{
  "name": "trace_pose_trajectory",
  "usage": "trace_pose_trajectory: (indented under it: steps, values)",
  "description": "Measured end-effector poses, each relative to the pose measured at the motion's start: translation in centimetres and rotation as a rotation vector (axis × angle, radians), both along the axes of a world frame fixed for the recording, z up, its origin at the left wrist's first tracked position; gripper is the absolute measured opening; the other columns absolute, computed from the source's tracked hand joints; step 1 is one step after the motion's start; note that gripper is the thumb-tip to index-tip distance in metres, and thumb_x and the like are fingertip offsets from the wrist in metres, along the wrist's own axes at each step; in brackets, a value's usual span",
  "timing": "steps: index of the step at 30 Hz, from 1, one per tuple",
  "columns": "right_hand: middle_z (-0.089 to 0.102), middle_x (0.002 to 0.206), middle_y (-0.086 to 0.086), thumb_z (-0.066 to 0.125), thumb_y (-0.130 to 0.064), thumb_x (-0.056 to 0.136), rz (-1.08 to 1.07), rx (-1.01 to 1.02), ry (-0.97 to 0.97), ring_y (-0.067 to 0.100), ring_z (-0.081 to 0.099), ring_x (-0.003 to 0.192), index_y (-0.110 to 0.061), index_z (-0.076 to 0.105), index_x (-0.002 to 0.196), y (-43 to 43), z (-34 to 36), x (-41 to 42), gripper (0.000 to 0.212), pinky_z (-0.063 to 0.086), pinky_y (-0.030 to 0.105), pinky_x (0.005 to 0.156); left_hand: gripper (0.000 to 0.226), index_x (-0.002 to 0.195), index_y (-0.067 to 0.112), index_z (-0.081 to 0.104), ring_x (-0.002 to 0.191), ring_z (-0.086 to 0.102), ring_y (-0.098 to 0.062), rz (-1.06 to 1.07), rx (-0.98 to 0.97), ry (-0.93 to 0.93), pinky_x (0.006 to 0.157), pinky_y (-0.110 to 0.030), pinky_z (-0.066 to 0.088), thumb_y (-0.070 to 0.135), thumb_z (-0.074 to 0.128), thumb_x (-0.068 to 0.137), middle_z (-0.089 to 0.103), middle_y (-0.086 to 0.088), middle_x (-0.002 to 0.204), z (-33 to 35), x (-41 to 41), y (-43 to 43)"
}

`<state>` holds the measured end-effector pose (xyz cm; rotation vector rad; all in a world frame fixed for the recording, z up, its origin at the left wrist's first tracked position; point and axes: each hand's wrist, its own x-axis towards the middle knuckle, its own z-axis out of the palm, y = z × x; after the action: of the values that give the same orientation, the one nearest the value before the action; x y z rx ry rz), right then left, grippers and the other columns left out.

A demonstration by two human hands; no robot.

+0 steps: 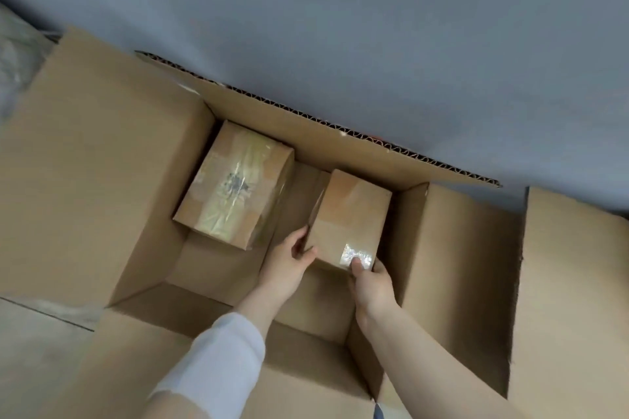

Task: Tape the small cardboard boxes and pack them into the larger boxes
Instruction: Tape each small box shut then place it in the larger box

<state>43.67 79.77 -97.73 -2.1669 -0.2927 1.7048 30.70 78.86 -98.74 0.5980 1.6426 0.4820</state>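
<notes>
Grasping the small box (347,221) at its near end — left hand (289,265) and right hand (372,286) level — both clasp it right of the taped box (235,187), long axis pointing away, inside the larger box (459,248).

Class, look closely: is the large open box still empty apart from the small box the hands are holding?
No: a second taped small box already sits in the large box, left of the one held by the left hand and right hand.

white sleeve (218,360) (left arm), bare right forearm (425,343)
</notes>
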Motion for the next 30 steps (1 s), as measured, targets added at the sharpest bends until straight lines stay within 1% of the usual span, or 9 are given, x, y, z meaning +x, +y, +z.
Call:
trace_pose_trajectory:
  steps: [7,11,14,16,18,21,25,28,30]
  values:
    - [0.061,0.124,0.016,0.055,-0.021,0.093,-0.102,-0.062,-0.188,0.034,0.057,0.114,-0.005,0.05,0.132,1.6,-1.7,-0.4,0.042,0.042,0.044,0.103,0.052,0.141,0.01,0.037,0.129,0.045,-0.023,0.013,-0.001,0.027,0.108,-0.032,0.035,0.005,0.054,0.091,0.046,-0.011,0.142,-1.7,1.3,1.7]
    - [0.054,0.129,0.022,0.053,-0.02,0.095,-0.226,-0.118,-0.068,0.033,0.059,0.111,0.005,0.049,0.125,1.9,-1.4,-0.7,0.039,0.049,0.034,0.088,0.053,0.141,0.012,0.036,0.132,0.041,-0.022,0.004,-0.029,0.043,0.109,-0.033,0.033,0.007,0.054,0.092,0.042,-0.009,0.145,-2.0,1.5,2.2]
    - [0.052,0.134,0.011,0.062,-0.029,0.09,-0.374,-0.179,0.057,0.022,0.065,0.084,-0.004,0.052,0.122,2.0,1.1,-0.9,0.042,0.053,0.029,0.081,0.06,0.145,0.014,0.028,0.135,0.036,-0.024,-0.023,-0.088,0.14,0.106,-0.031,0.03,0.021,0.056,0.092,0.035,-0.008,0.149,-0.9,1.9,2.2]
    - [0.048,0.133,0.014,0.063,-0.034,0.088,-0.333,-0.197,0.093,0.025,0.06,0.097,-0.003,0.049,0.127,1.6,3.6,-0.8,0.052,0.053,0.031,0.082,0.063,0.145,0.011,0.029,0.134,0.037,-0.026,0.014,-0.161,0.206,0.102,-0.029,0.032,0.03,0.056,0.092,0.036,-0.01,0.148,1.2,2.1,2.0]
    - [0.051,0.13,0.013,0.061,-0.035,0.089,-0.215,-0.201,0.124,0.023,0.056,0.104,-0.001,0.048,0.129,1.0,7.3,-0.7,0.054,0.052,0.031,0.085,0.056,0.139,0.008,0.039,0.129,0.044,-0.026,0.094,-0.17,0.215,0.095,-0.027,0.035,0.033,0.055,0.092,0.044,-0.011,0.142,4.7,2.4,1.4]
    - [0.057,0.13,0.008,0.057,-0.032,0.092,-0.057,-0.185,0.166,0.016,0.056,0.094,-0.004,0.049,0.13,-0.5,14.9,-0.4,0.047,0.046,0.03,0.092,0.041,0.127,0.005,0.053,0.122,0.05,-0.025,0.116,-0.146,0.194,0.097,-0.028,0.037,0.029,0.053,0.093,0.055,-0.01,0.132,12.3,2.6,-0.1]
    - [0.06,0.128,0.01,0.053,-0.028,0.095,-0.022,-0.149,0.196,0.02,0.061,0.098,-0.002,0.048,0.131,-3.1,27.3,0.7,0.045,0.046,0.024,0.086,0.024,0.111,0.007,0.063,0.109,0.054,-0.024,0.124,-0.139,0.129,0.089,-0.026,0.038,0.02,0.05,0.095,0.06,-0.007,0.109,24.8,2.8,-3.3]
    - [0.063,0.124,0.009,0.052,-0.028,0.095,-0.004,-0.121,0.21,0.022,0.058,0.115,-0.004,0.049,0.13,-5.3,36.8,2.0,0.042,0.044,0.029,0.098,0.032,0.123,0.005,0.056,0.115,0.054,-0.024,0.176,-0.185,0.015,0.1,-0.031,0.039,0.018,0.046,0.096,0.059,-0.008,0.12,34.7,3.2,-6.1]
    - [0.065,0.12,0.008,0.052,-0.028,0.096,-0.012,-0.094,0.212,0.021,0.058,0.115,-0.005,0.051,0.127,-6.9,42.5,2.7,0.039,0.045,0.028,0.097,0.032,0.125,0.008,0.054,0.11,0.054,-0.019,0.203,-0.195,-0.041,0.099,-0.032,0.038,0.018,0.045,0.096,0.057,-0.008,0.121,41.0,3.5,-8.2]
